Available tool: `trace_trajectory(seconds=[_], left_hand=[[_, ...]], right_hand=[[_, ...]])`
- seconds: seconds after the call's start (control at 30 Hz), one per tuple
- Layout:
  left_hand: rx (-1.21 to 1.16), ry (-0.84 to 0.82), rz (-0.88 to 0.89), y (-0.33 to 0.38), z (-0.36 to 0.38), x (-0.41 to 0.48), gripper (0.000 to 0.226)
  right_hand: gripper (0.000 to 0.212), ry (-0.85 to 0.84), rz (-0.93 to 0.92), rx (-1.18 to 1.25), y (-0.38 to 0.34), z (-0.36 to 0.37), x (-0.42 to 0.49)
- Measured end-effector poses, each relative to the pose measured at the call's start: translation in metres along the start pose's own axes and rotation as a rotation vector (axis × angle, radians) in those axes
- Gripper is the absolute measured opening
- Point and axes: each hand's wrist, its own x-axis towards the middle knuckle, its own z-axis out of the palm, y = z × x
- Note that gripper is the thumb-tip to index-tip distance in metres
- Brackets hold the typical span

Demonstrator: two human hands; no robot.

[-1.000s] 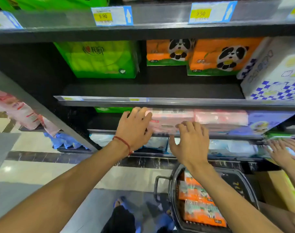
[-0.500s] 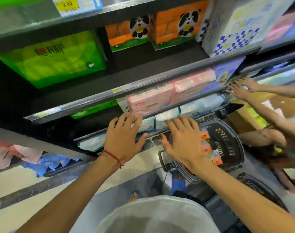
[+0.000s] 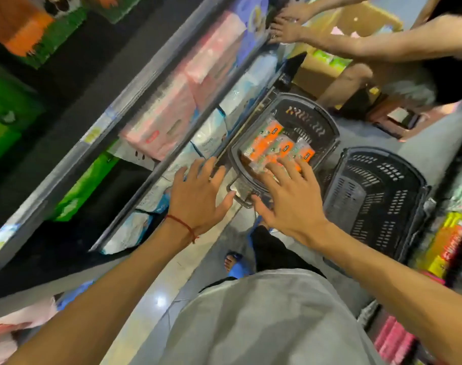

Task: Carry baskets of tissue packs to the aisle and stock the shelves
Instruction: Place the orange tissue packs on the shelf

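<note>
Tissue packs (image 3: pixel 274 146), orange and film-wrapped, lie in the black basket (image 3: pixel 312 119). Left grip (image 3: pixel 198 196) and right grip (image 3: pixel 290 198) hover over its near end, fingers spread, empty. Packs look light, soft, probably slippery; clasp opposite sides.

Shelving unit (image 3: pixel 135 93) runs along the L side, w/ shelf packs (image 3: pixel 166 119) lined up on its tiers. On the floor (image 3: pixel 156 299), just R of the bottom tier, sits a basket (image 3: pixel 327 133) w/ tissue packs (image 3: pixel 274 146) in it. A 2nd basket (image 3: pixel 377 196) sits just R of it. L hand (image 3: pixel 198 196) & R hand (image 3: pixel 290 198) are side by side, apart, above the 1st basket's near end, w/ R hand over the tissue packs. Beyond the baskets, another person's hands (image 3: pixel 287 27) are at the shelf, w/ a carton (image 3: pixel 324 67) near them. More goods (image 3: pixel 448 243) at far R.
</note>
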Motion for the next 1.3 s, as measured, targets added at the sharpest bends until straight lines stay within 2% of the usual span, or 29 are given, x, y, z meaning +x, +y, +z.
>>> trace_trajectory(seconds=[0.13, 0.33, 0.6, 0.93, 1.13, 1.3], left_hand=[[-0.015, -0.042, 0.115, 0.020, 0.007, 0.049, 0.060], [0.065, -0.170, 0.248, 0.041, 0.023, 0.118, 0.062], [0.043, -0.244, 0.368, 0.058, 0.048, 0.209, 0.058], [0.051, -0.322, 0.501, 0.042, 0.154, 0.321, 0.055], [0.064, -0.328, 0.591, 0.034, 0.224, 0.361, 0.050], [0.015, -0.407, 0.530, 0.042, 0.263, 0.363, 0.059]], right_hand=[[0.054, -0.079, 0.118, -0.020, 0.040, 0.017, -0.006], [0.052, -0.104, 0.269, 0.004, 0.101, 0.048, 0.005], [0.051, -0.163, 0.455, 0.058, 0.158, 0.088, 0.032], [0.045, -0.221, 0.714, 0.063, 0.178, 0.170, 0.055], [0.047, -0.352, 0.705, 0.075, 0.182, 0.239, 0.065], [0.050, -0.445, 0.627, 0.105, 0.205, 0.289, 0.068]])
